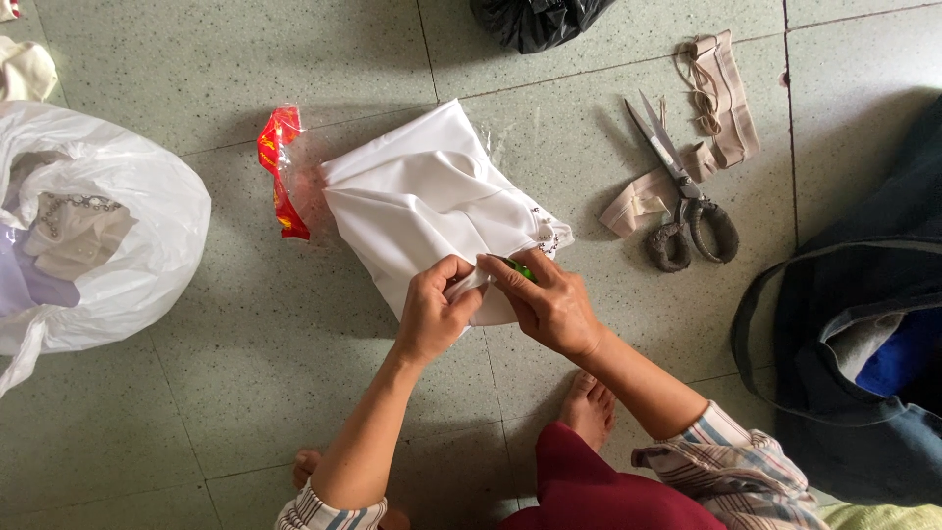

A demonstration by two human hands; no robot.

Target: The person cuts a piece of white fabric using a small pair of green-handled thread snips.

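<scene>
A folded piece of white satin fabric [422, 201] lies on the tiled floor, with a bit of beaded trim at its right corner. My left hand [437, 309] pinches the near edge of the fabric. My right hand [545, 299] meets it at the same spot and holds a small green tool [520, 268], only partly visible between the fingers. Both hands touch the fabric's lower edge.
Large scissors [682, 201] lie to the right beside beige elastic strips [721, 98]. A red and clear wrapper [280, 167] sits left of the fabric. A white plastic bag [118, 226] with cloth is far left, a dark bag [844, 334] right, a black bag [535, 20] above.
</scene>
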